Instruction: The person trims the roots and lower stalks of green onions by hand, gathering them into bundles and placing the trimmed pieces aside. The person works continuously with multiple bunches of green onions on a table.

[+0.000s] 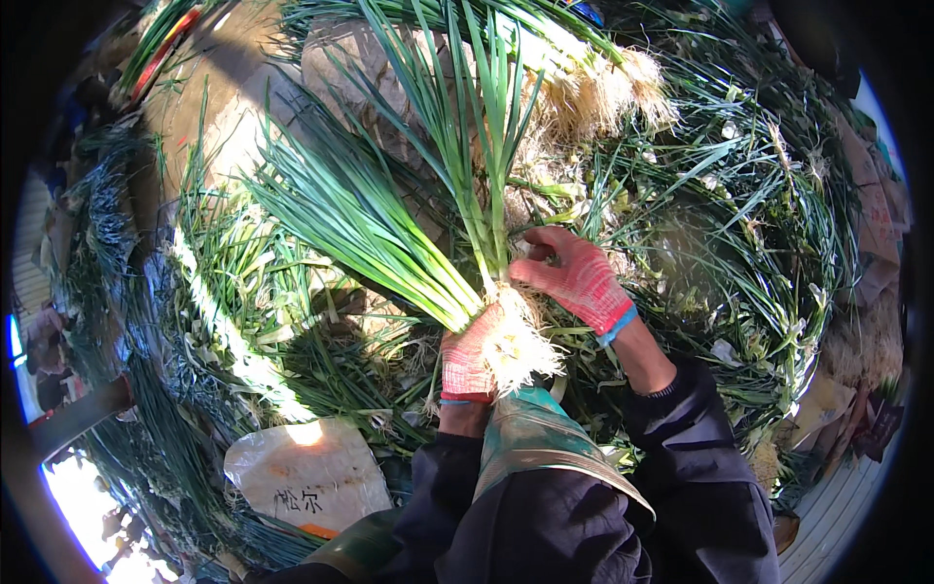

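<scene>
My left hand (471, 358), in a pink and white knit glove, is closed around the root end of a bunch of green onions (394, 255). Their leaves fan out towards the upper left, and pale roots (518, 347) hang beside the glove. Two more stalks (481, 233) stand almost upright at the same root cluster. My right hand (569, 274), in a matching glove with a blue cuff, is beside the base of these stalks, with thumb and forefinger curved. Its fingertips are by the stalk base; whether they grip it cannot be told.
A bundle of green onions (584, 73) with thick roots lies beyond my hands. Loose leaves and peelings (730, 219) heap up on the right, more (241, 292) on the left. A white plastic sack (314, 474) with writing lies at lower left, near my green boot (540, 431).
</scene>
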{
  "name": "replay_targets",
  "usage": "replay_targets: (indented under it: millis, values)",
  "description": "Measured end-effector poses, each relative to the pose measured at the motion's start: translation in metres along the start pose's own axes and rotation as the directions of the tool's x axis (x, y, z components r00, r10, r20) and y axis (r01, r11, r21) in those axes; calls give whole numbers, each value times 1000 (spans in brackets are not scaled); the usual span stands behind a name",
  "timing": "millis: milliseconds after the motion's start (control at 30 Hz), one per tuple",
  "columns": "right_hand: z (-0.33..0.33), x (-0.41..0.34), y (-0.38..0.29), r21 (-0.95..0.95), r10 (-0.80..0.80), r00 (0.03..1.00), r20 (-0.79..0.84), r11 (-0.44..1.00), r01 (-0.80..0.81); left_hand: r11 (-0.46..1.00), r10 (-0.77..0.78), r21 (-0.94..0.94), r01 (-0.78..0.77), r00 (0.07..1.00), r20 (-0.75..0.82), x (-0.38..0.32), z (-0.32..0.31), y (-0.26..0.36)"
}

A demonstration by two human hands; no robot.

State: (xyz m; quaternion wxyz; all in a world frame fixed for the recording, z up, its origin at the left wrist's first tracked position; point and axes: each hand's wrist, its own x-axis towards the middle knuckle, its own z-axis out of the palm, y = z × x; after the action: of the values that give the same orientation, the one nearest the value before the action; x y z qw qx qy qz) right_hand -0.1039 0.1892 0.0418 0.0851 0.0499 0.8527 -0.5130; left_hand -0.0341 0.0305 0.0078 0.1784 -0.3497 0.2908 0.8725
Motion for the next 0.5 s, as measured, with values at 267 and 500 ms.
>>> replay_targets:
  millis: [267,500]
  values:
    - [19,0,14,156,281,958,50,946,-285,994,94,-40,-98,990,-109,12,-18,-12]
    - [31,-4,21,-97,121,954,274,991,-97,997,45,67,-42,997,-57,8,-26,-17]
